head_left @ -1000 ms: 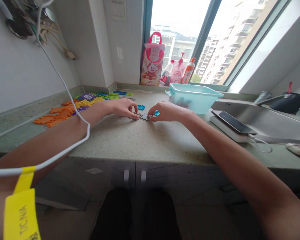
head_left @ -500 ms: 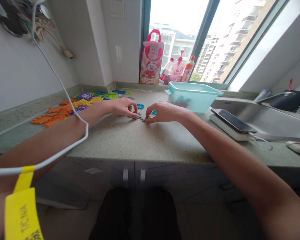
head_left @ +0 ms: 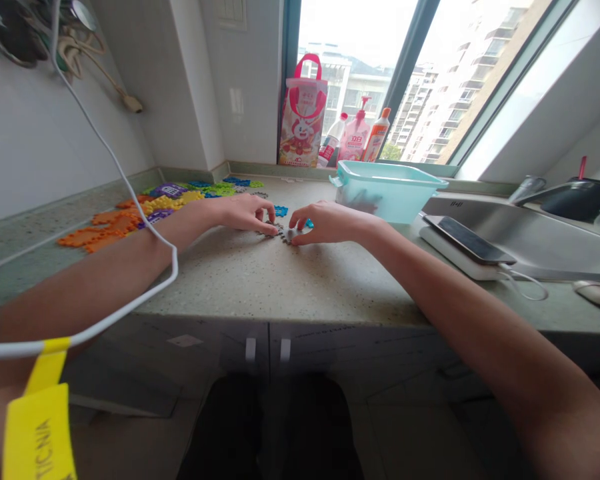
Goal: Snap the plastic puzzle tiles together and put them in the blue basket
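Observation:
Small grey pieces with toothed edges (head_left: pixel 286 235) lie on the countertop between my two hands. My left hand (head_left: pixel 245 213) is curled round the left grey piece, thumb and fingers closed on its edge. From the other side my right hand (head_left: pixel 323 223) grips the right grey piece between thumb and fingertips. The two pieces meet or nearly meet; whether they are joined I cannot tell. Just behind them is a blue notched piece (head_left: pixel 281 211), and another bit of blue (head_left: pixel 309 224) shows beside my right fingers, partly hidden.
Orange (head_left: pixel 105 230), yellow (head_left: pixel 175 201) and purple pieces (head_left: pixel 169 191) are spread at the left. A teal plastic bin (head_left: pixel 410 197) stands behind my right hand. A phone (head_left: pixel 467 239) lies by the steel sink (head_left: pixel 545 247). A white cable (head_left: pixel 125 308) crosses above my left forearm.
My right index finger has lifted slightly away from the thumb, so more of the grey piece shows. Both hands otherwise stay in place; the view has shifted a little.

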`<state>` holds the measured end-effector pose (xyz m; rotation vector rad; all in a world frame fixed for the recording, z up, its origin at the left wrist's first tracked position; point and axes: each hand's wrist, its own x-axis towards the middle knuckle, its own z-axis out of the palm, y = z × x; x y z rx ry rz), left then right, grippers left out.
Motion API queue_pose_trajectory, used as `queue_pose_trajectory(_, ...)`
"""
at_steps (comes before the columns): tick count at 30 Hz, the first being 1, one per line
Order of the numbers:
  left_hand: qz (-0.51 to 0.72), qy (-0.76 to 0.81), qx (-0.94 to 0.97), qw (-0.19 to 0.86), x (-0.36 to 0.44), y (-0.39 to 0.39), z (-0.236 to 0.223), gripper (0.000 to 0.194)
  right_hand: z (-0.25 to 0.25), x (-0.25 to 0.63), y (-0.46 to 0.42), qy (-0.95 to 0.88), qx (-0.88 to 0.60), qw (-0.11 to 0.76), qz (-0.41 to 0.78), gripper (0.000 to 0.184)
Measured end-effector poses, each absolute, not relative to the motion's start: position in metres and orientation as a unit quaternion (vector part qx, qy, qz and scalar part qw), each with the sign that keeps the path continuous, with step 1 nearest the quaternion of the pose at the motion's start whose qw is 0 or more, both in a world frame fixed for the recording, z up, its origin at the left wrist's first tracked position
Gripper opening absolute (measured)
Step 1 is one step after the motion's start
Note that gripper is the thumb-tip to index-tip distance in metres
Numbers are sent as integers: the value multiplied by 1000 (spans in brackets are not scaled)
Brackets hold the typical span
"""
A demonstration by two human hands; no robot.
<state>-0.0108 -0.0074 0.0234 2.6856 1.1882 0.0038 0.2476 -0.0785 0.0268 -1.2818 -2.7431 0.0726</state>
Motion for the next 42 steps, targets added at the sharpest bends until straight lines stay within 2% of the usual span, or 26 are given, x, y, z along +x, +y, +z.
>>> queue_pose_trajectory(6, -6, 406, 909, 91, -9, -9, 24, 71, 27, 245, -82, -887, -458, 36, 43, 63)
queue_pose_trajectory(11, -10, 406, 910, 85, -8, -11, 25, 72, 28, 242, -85, -894, -445, 23, 42, 51)
queue_pose_trajectory(16, -15, 403, 912, 80, -8, -12, 26, 74, 28, 239, -88, -905, -423, 35, 25, 47)
queue_pose_trajectory(23, -33, 406, 911, 56, -4, -15, 26, 64, 25, 239, -88, -911, -393, 123, -32, 48)
queue_pose_trajectory(29, -43, 409, 910, 50, -4, -14, 25, 74, 28, 241, -89, -902, -384, 188, -61, 32)
queue_pose_trajectory(38, -41, 400, 914, 52, -2, -19, 27, 76, 24, 242, -84, -902, -351, 247, -56, 41)
queue_pose_trajectory(42, -36, 408, 910, 56, -2, -20, 27, 77, 34, 244, -88, -872, -404, 264, -80, 49)
